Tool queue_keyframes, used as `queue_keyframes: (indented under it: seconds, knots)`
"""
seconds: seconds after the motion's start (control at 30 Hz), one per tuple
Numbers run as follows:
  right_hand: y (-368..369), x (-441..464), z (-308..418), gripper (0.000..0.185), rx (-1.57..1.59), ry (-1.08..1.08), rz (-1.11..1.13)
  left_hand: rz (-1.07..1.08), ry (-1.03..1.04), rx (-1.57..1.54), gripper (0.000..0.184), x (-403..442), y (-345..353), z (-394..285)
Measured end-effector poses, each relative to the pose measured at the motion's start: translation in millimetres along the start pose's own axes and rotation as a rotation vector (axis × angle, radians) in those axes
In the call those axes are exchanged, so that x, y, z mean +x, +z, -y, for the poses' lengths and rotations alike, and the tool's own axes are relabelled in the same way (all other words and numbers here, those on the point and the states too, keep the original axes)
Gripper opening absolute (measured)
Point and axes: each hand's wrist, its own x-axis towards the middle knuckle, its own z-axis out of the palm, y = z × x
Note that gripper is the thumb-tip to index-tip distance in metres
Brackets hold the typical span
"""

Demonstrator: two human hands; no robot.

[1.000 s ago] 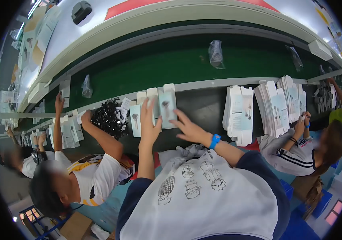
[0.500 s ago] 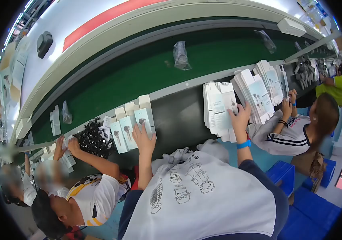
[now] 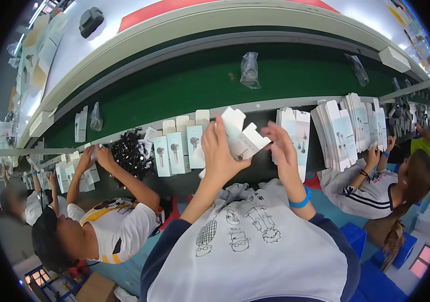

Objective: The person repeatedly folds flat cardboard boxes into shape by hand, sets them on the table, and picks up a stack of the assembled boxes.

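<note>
My left hand has its grip curled around a white carton, flaps open, over the desk. My right hand, grip half open, hovers beside it; contact unclear. Squeezing unevenly could crease the carton.

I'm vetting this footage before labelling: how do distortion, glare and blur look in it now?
Head view: strong fisheye bending, the long cream-coloured panel bowed into an arc and the picture corners black; head view: bright glare on the smooth white tabletop; head view: the bare right hand looks slightly smeared, the bare left hand somewhat crisper.
</note>
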Motion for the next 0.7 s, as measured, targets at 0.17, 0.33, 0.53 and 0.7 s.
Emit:
queue_keyframes:
  seconds: [0.17,0.33,0.53,0.7]
  knots:
    - [33.6,17.4,1.5,0.036,-0.963,-0.661,0.006,-0.056,-0.051,0.231,0.125,-11.7,1.5,-5.6]
    - [33.6,12.4,-1.5,0.019,-0.738,-0.590,0.216,-0.088,-0.127,0.066,0.119,-14.4,-3.5,0.8]
    - [43.2,12.4,0.9,0.063,-0.084,-0.267,0.061,-0.083,-0.286,-0.482,0.089,-19.4,2.0,13.4]
    - [54.4,6.5,-0.6,0.067,0.336,0.086,0.013,-0.224,0.050,-0.256,0.087,-26.8,-5.9,-5.4]
